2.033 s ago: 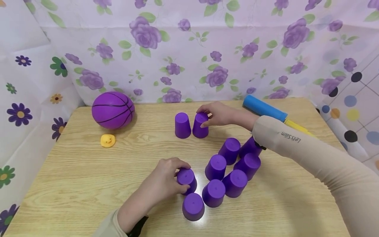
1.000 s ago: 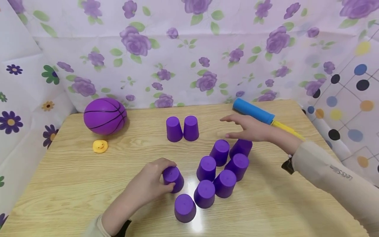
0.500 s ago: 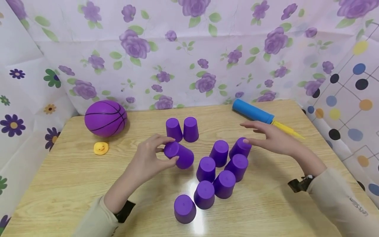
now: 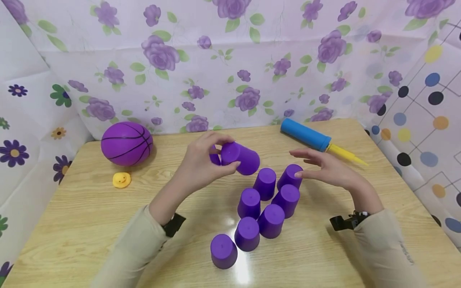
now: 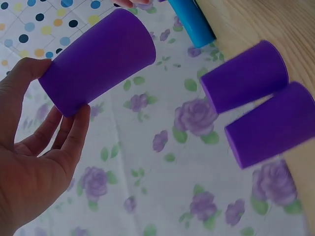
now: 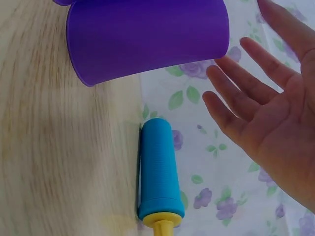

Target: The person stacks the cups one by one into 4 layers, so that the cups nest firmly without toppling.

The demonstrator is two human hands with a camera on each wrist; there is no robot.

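My left hand (image 4: 201,166) pinches a purple cup (image 4: 247,160) by its closed end, between thumb and fingers. The cup is lifted and tilted, its mouth toward the right. Behind that hand, two upside-down cups (image 5: 246,76) are mostly hidden in the head view but show in the left wrist view. My right hand (image 4: 329,170) has its fingers spread around the far side of the back-right cup (image 4: 289,178), thumb tip right at its edge. In the right wrist view that cup (image 6: 150,39) stands beside the extended fingers (image 6: 236,93).
Several more upside-down purple cups (image 4: 271,221) stand in a slanting cluster, one cup (image 4: 223,251) at the near end. A purple ball (image 4: 127,144) and a yellow rubber duck (image 4: 121,180) sit left. A blue and yellow hand pump (image 4: 305,134) lies at back right of the wooden table (image 4: 90,224).
My left hand has lifted its cup off the table, tilted it and carried it back and right. The right hand has let go of a back cup and moved right to the cluster.
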